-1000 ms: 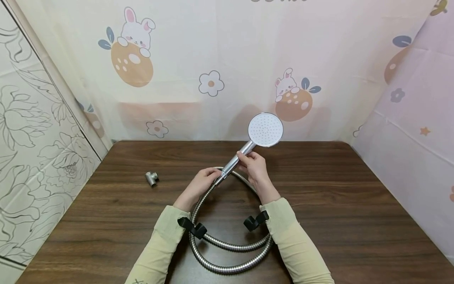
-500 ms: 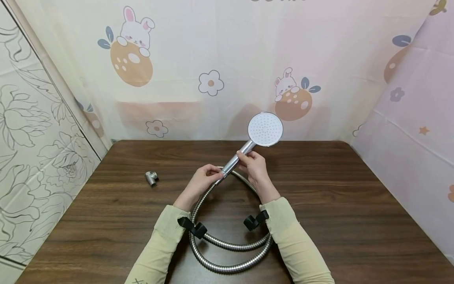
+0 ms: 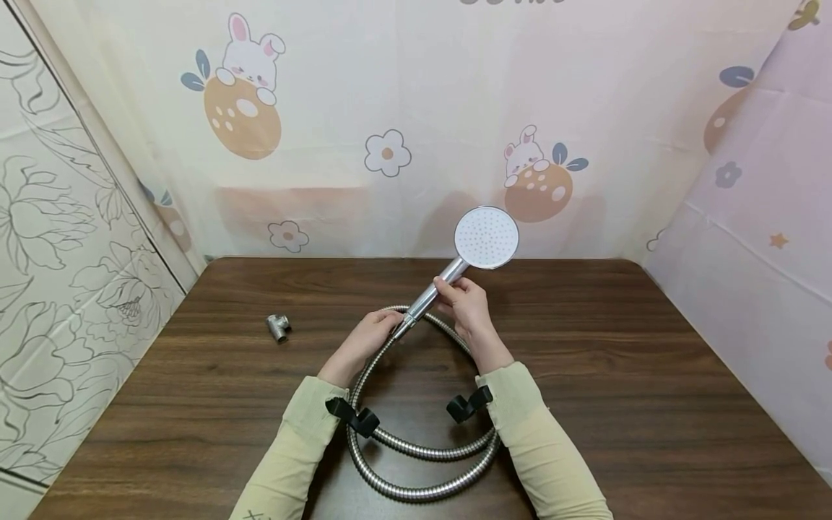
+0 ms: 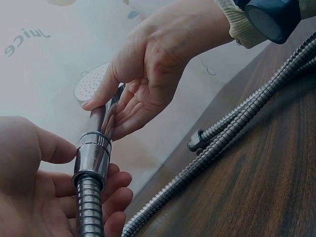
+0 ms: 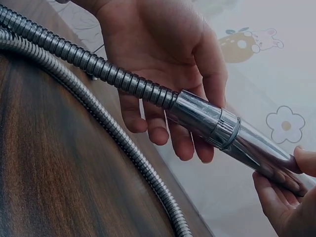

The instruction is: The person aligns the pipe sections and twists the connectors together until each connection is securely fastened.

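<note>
Shower head (image 3: 487,237): held above the surface (image 3: 624,361), facing me | my right hand (image 3: 469,307) pinches its handle (image 3: 424,300); my left hand (image 3: 369,336) cradles the hose collar (image 5: 197,112), thumb against it | probably light, rigid, slippery chrome; hose (image 3: 419,494) flexible; I'd grip handle and collar.

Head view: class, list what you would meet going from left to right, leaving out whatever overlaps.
Line-drawn floral panel, metal tee fitting, left hand, right hand, grey flower print, orange star print. Shower head and hose are left out, as each overlaps a hand.
</note>
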Motion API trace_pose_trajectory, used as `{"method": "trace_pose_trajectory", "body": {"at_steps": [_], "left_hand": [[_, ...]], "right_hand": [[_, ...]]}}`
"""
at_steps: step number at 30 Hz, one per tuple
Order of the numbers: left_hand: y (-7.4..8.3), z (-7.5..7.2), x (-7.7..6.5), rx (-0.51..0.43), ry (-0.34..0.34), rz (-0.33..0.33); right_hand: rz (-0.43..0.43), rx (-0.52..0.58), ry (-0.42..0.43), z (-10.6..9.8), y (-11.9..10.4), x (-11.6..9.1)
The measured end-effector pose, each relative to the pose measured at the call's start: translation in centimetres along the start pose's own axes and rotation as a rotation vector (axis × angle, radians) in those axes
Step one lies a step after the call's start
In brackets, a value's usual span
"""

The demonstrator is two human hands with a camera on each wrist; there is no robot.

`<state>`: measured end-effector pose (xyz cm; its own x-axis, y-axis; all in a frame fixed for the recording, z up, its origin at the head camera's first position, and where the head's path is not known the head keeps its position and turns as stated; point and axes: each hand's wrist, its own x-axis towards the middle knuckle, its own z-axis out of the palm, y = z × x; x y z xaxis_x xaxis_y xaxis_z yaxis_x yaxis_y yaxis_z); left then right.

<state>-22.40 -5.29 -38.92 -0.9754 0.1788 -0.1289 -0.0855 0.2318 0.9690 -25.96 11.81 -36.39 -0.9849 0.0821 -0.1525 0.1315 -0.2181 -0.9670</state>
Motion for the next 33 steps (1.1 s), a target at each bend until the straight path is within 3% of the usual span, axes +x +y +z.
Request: {"method": "trace_pose_trajectory", "body": {"at_steps": [12,22,29,33], "left_hand": [[0.0,0.0,0.25,0.031,0.011,0.018],[0.69,0.12,-0.53,-0.013,0.014,0.092],[0.15,0.09,0.09,0.011,0.031,0.024],[0.07,0.0,0.0,0.021,0.004,-0.009]], "right_hand": [[0.005,-0.019,0.001,-0.13,0.11,0.12],[0.009,-0.019,-0.001,-0.15,0.09,0.07],[0.0,-0.015,0.002,-0.13,0.19,0.12],[-0.004,0.0,0.002,-0.07,0.26,0.18]]}}
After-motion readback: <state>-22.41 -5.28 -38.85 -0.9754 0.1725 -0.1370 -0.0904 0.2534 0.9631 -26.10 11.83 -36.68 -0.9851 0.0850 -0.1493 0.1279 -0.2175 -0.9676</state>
